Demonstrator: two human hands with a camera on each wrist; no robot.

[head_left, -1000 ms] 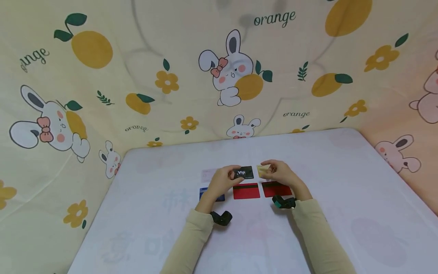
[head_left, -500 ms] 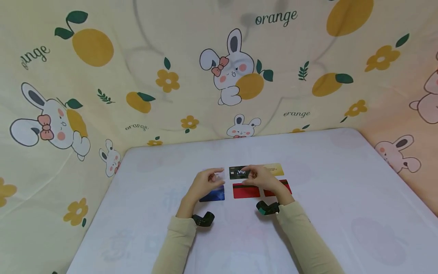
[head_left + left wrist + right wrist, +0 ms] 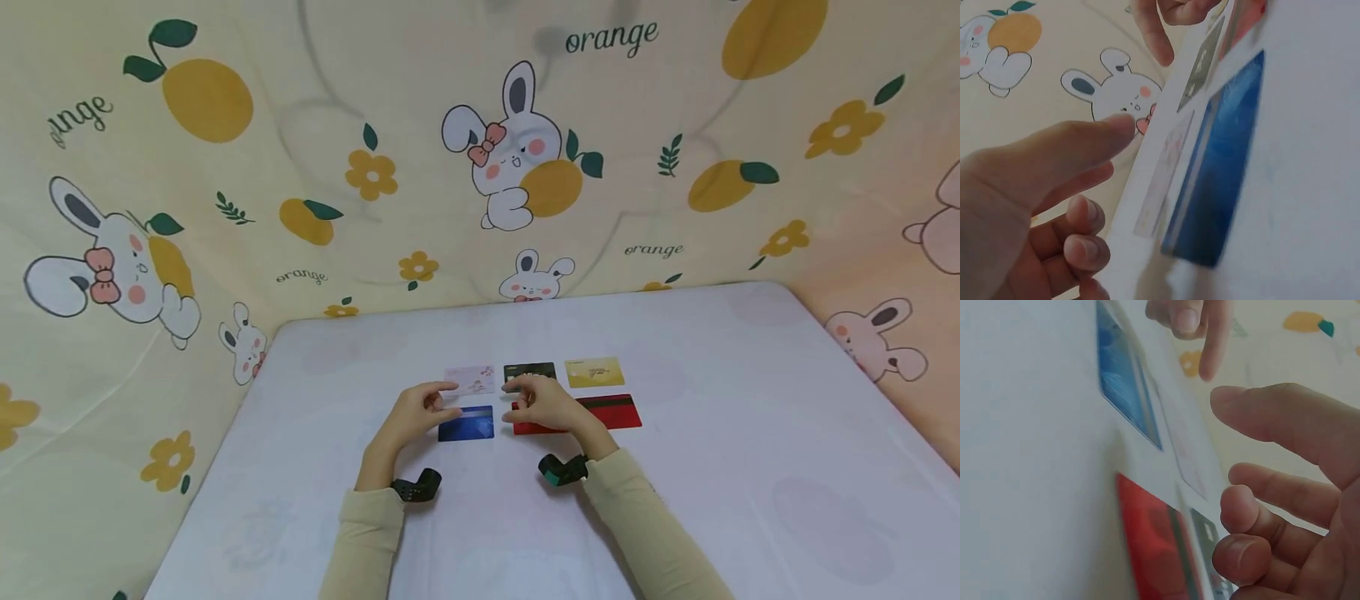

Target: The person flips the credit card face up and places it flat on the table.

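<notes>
Two rows of plastic cards lie flat on the table. In the back row of the head view are a pale pink card (image 3: 474, 380), a black card (image 3: 529, 367) and a gold card (image 3: 595, 372). A blue card (image 3: 467, 425) and two red cards with dark stripes, one at right (image 3: 617, 412), form the front row. My left hand (image 3: 417, 413) hovers by the left ends of the blue and pink cards, thumb and forefinger apart, holding nothing. Over the black and nearer red card (image 3: 1154, 550), partly covering both, my right hand (image 3: 551, 402) is likewise without anything between its fingers.
A white cloth covers the table (image 3: 480, 517). Behind it hangs a cream curtain (image 3: 420, 100) printed with rabbits and oranges. Each wrist wears a small black camera, such as the left wrist camera (image 3: 417, 486).
Both hands have moved left and toward the person. The left hand let go of the black card, the right hand of the gold one; the cards now lie in line in the back row.
</notes>
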